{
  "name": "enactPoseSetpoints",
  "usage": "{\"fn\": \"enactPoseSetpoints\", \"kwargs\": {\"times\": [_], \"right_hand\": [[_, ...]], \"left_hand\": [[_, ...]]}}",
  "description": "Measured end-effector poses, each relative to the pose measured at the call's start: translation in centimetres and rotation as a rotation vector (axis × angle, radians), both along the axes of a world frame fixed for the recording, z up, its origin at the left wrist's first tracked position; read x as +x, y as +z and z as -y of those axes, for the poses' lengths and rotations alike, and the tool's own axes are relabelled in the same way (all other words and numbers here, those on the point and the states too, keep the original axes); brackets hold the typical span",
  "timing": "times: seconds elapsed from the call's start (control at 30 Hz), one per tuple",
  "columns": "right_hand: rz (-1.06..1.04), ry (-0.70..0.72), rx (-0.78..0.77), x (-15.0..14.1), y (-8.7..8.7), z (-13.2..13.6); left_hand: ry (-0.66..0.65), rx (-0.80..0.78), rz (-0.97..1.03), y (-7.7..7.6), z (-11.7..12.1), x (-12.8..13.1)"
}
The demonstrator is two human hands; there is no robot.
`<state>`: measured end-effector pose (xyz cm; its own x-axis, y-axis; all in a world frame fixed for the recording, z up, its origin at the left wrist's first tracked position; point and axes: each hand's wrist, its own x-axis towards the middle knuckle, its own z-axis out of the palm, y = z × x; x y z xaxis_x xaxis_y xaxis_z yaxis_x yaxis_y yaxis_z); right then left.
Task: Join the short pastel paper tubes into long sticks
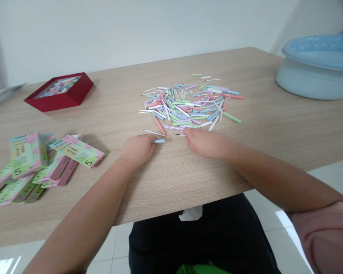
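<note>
My left hand (pixel 139 149) is closed around a light blue pen tube (pixel 159 141), whose end sticks out to the right. My right hand (pixel 201 141) is pinched shut, and a thin white pen refill (pixel 180 134) with a dark tip pokes out of it to the left. Both hands are low over the table, a short gap apart. Just beyond them spreads a loose pile of pen parts (pixel 185 110) in pink, blue, green, purple and white. A coral tube (pixel 159 125) and another thin white refill (pixel 154 133) lie close to my left hand.
On the left, several green and pink boxes marked 5 (pixel 28 156) lie in a heap. Behind them, a red box (pixel 71 97) holds more pen parts. A light blue basin (pixel 311 78) stands at the right on the wooden table (pixel 171 182).
</note>
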<state>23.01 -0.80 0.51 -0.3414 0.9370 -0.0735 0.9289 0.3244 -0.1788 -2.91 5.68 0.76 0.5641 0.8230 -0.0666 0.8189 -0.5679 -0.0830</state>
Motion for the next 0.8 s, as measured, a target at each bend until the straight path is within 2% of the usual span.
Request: {"fn": "enactPoseSetpoints", "kwargs": {"times": [0.13, 0.23, 0.3, 0.43, 0.53, 0.8], "right_hand": [[-0.010, 0.007, 0.006, 0.0, -0.4, -0.1], [-0.026, 0.021, 0.019, 0.0, -0.6, 0.0], [-0.070, 0.031, 0.058, -0.3, -0.5, 0.2], [-0.236, -0.049, 0.178, -1.0, 0.3, 0.9], [-0.281, -0.008, 0.221, -1.2, 1.1, 1.4], [-0.017, 0.076, 0.248, -0.5, 2.4, 1.0]], "left_hand": [[0.003, 0.034, -0.090, -0.3, 0.6, 0.9], [0.015, 0.055, -0.072, -0.6, 0.8, 1.3], [0.025, 0.023, 0.037, -0.7, 0.9, 1.3], [0.029, -0.153, 0.437, -0.3, 1.1, 1.1], [0.000, -0.246, 0.643, 0.1, 1.4, 0.8], [-0.054, -0.356, 0.778, -0.1, 1.8, 0.8]]}}
